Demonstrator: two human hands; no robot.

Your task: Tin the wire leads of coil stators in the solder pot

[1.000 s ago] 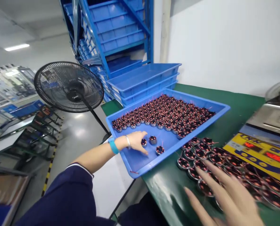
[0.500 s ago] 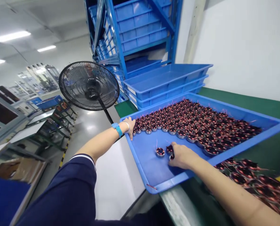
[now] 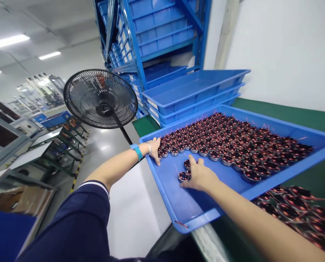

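Small round motor stators (image 3: 217,140) with dark cores and copper-red windings fill the far and right parts of a blue plastic tray (image 3: 166,202). In the near part of the tray, my right hand (image 3: 200,175) curls round stators, its fingers bent over them and partly hiding them. One stator (image 3: 183,177) stands at the fingertips, close against those in the hand. My left hand (image 3: 154,150) rests at the tray's left corner, fingers stretched along the end of the stator rows and thumb apart.
More stators (image 3: 296,209) lie in a heap on the green table right of the tray. Stacked blue trays (image 3: 195,94) stand behind it. A black fan (image 3: 102,100) is at the left, with a blue rack (image 3: 140,43) of bins beyond.
My right hand has moved left and slightly away from me with its stators, up to the lone stator. My left hand has stayed at the tray's corner.
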